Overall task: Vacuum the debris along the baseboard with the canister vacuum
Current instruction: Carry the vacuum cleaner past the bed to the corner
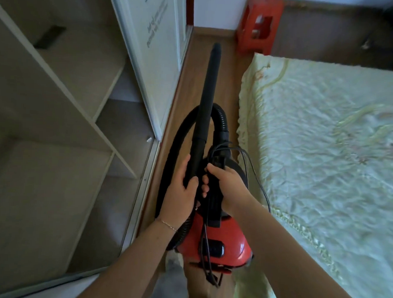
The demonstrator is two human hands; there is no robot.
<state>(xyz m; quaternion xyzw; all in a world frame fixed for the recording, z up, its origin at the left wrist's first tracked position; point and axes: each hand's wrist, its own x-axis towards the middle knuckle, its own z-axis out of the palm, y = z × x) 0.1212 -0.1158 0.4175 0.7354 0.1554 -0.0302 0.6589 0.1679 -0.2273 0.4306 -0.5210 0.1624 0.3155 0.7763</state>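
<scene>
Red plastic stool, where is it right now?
In the head view, the red plastic stool stands at top centre-right, on the wood floor past the bed's far corner, against the back wall.

Open wardrobe (58, 112) fills the left of the frame — bare shelves, a white sliding door (149, 58). Pale green bedspread (324, 153) at right; red stool (259, 24) at top centre.
</scene>
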